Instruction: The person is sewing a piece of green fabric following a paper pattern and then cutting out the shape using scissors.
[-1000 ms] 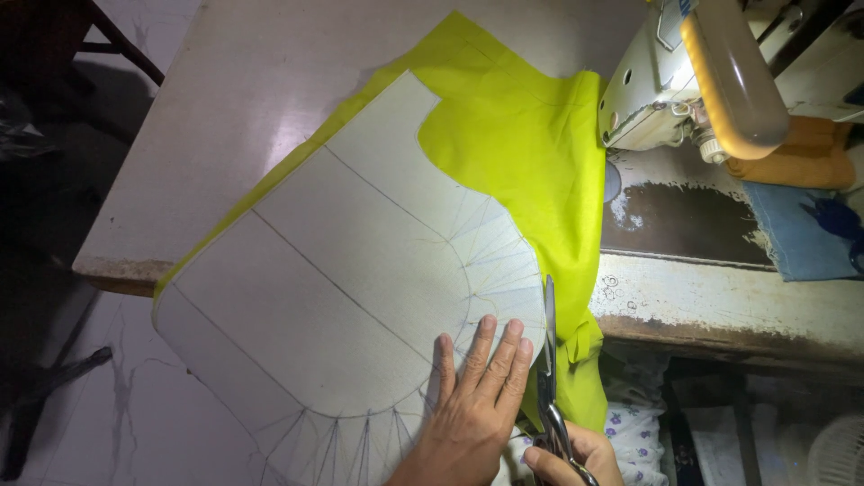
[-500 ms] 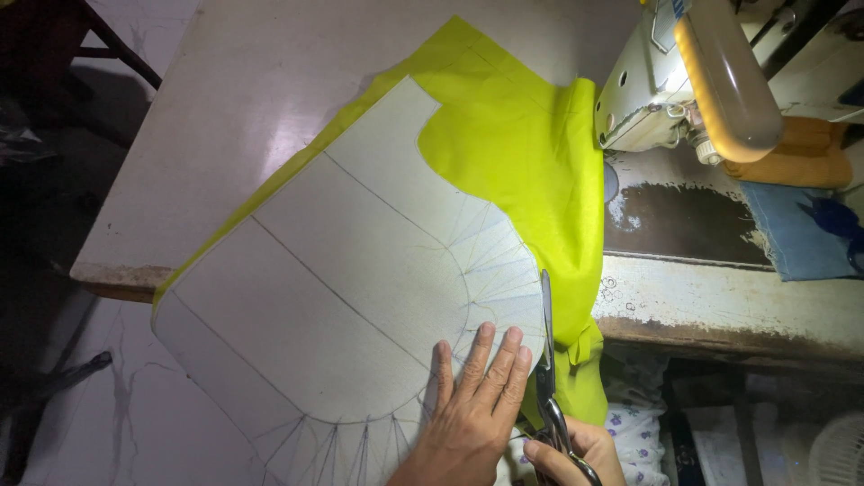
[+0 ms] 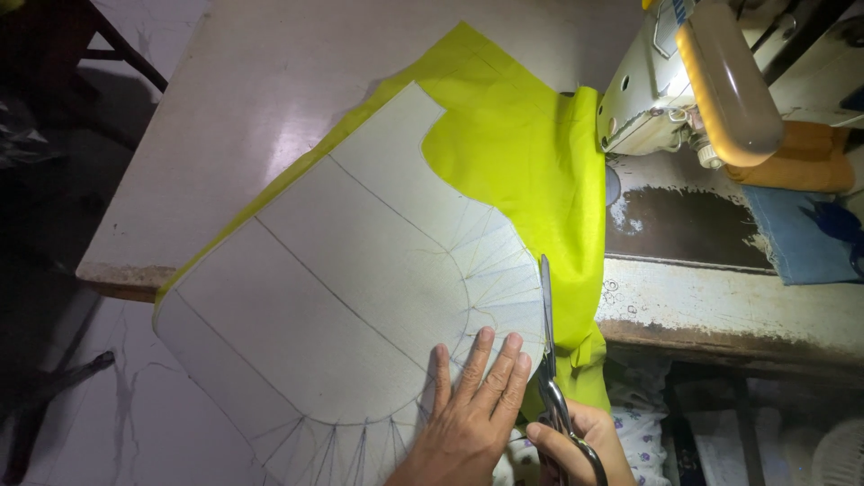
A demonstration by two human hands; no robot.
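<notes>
Little had shifted since the earlier frames: the scissors (image 3: 551,360) stayed along the pattern's curved edge, blades pointing away from the person. Right hand (image 3: 576,445) was clamped round the scissor handles at the bottom of the view. Left hand (image 3: 472,409) lay flat, fingers spread, pressing the grey paper pattern (image 3: 342,279) onto the yellow-green fabric (image 3: 531,162). Both overhung the front of the table (image 3: 225,108). A sewing machine (image 3: 693,81) stood just beside the fabric.
</notes>
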